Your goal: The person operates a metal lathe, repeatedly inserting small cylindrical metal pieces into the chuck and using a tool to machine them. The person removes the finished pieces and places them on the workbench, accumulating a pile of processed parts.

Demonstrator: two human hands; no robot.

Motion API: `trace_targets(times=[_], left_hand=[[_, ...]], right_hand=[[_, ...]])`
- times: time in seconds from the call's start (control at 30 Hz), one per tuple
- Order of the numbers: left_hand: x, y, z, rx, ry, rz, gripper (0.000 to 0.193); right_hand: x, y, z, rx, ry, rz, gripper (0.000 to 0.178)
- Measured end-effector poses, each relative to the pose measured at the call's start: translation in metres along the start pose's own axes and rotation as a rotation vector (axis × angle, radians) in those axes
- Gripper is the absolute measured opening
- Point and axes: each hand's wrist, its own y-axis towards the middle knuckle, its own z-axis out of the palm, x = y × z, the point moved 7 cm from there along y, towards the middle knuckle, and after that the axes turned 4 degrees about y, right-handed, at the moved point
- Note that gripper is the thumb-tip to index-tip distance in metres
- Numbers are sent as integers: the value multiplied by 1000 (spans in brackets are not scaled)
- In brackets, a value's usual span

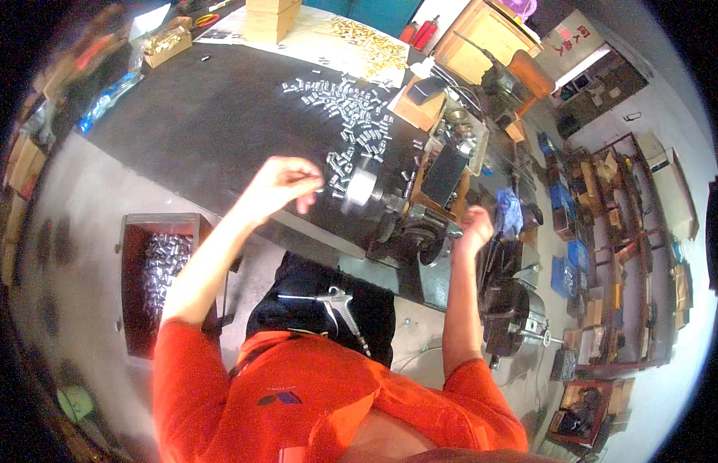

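My left hand (288, 184) is raised over the bench's near edge, thumb and fingers pinched together just left of a bright metal cylinder (361, 186) on a small bench machine (411, 225). Whatever sits in the pinch is too small to make out. At the machine's right end, my right hand (475, 229) is closed with curled fingers; what they grip is hidden. Many small silver metal sleeves (343, 104) lie scattered on the dark bench behind the cylinder. An air blow gun (340, 305) rests on my lap.
A metal bin (128, 289) of silver pieces stands left of my legs. Brass-coloured parts (370, 45) lie on paper at the back, near a cardboard box (270, 19). Dark machinery (509, 297) and a blue cloth (509, 212) are on my right, with loaded shelves (621, 255) beyond.
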Motion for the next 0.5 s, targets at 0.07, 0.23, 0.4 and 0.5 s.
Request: trace_targets(times=[0.07, 0.23, 0.4, 0.5], left_hand=[[5, -36, -32, -104, 113, -63, 11], [39, -147, -118, -389, 437, -298, 13], [55, -185, -140, -313, 1448, -329, 14], [38, -128, -104, -375, 1140, -141, 13]], right_hand=[[40, -10, 21, 118, 317, 24, 12], [90, -66, 6, 264, 452, -81, 17], [29, -106, -27, 134, 365, 222, 12], [-21, -96, -32, 23, 277, 363, 12]])
